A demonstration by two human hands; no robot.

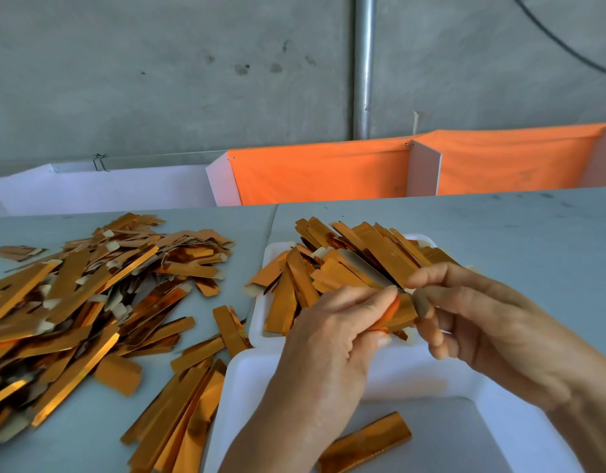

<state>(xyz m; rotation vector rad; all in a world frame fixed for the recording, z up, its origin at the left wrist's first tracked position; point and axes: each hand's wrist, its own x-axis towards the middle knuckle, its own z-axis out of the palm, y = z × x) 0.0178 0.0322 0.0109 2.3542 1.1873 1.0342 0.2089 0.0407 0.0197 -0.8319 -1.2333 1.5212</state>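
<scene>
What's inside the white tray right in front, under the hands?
One shiny gold strip lies flat inside the near white tray. The left hand and right hand, pinching a second strip above it, hide part of the tray floor, so anything beneath them cannot be seen.

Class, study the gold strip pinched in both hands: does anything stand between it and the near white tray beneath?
Nothing visible does. The left hand and right hand pinch the gold strip just above the near white tray, whose floor lies open. One lone strip lies there, toward its near side.
</scene>
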